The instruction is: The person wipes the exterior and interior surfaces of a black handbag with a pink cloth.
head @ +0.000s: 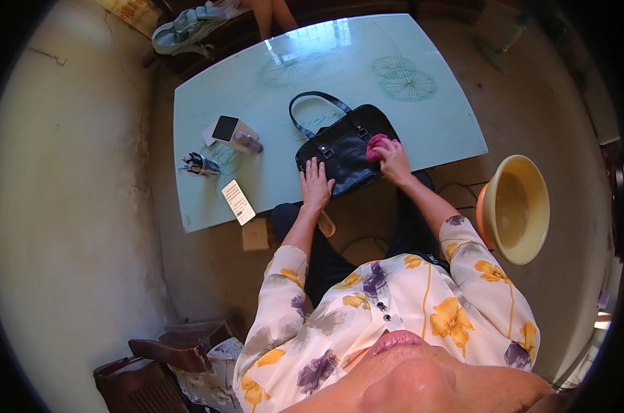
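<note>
A black handbag [350, 157] with buckled straps lies flat on the glass-topped table [343, 62], near its front edge. One handle loops away from me over the glass. Spread on the bag's lower left part is my left hand [317, 183], palm down and holding nothing. My right hand [393, 160] grips a crumpled pink cloth [378, 147] against the bag's right side. The fingers partly cover the cloth.
Left on the table are a pen holder [201, 164], a white box with a dark top [234, 131], a small bottle [249, 142] and a phone [238, 202] at the edge. A yellow basin [518, 209] holding water stands right. Another person's legs [270, 18] show beyond the table.
</note>
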Demonstrator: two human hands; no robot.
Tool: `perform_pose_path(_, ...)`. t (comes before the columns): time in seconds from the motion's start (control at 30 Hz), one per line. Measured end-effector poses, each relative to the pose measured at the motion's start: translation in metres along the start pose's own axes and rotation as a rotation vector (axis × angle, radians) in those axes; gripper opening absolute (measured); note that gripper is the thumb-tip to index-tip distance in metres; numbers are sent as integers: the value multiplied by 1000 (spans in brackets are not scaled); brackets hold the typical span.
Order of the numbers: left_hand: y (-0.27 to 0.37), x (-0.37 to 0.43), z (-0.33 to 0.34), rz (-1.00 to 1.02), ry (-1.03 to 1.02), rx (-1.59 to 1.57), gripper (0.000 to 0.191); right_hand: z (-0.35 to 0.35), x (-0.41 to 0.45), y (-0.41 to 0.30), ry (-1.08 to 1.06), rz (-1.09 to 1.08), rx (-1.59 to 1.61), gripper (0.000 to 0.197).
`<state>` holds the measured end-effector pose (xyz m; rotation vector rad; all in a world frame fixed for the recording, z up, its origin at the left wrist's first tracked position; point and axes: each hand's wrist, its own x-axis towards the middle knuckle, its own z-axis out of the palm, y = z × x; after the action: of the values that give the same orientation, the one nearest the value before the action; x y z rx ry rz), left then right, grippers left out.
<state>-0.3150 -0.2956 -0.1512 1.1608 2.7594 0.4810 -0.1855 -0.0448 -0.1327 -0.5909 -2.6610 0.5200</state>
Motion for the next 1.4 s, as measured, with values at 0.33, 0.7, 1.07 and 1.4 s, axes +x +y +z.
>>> perform_pose_path(0.33, -18, 8, 5, -15, -89, 81, 64, 24, -55, -117, -301, -344, 155, 36)
perform_pose_path(0.7, -28, 5, -10, 33, -28, -105, 61, -48, -23, 26, -264, -166, 84, 29)
perform_pose_path(1.07, -30, -19, -8, -71, 102, -55, 59, 56, 57, -142, 23, -660, 349, 27)
perform_pose_path(1.4, -24, -20, -9, -78, 104, 50, 66, 57, 101, -55, -88, -592, -89, 25)
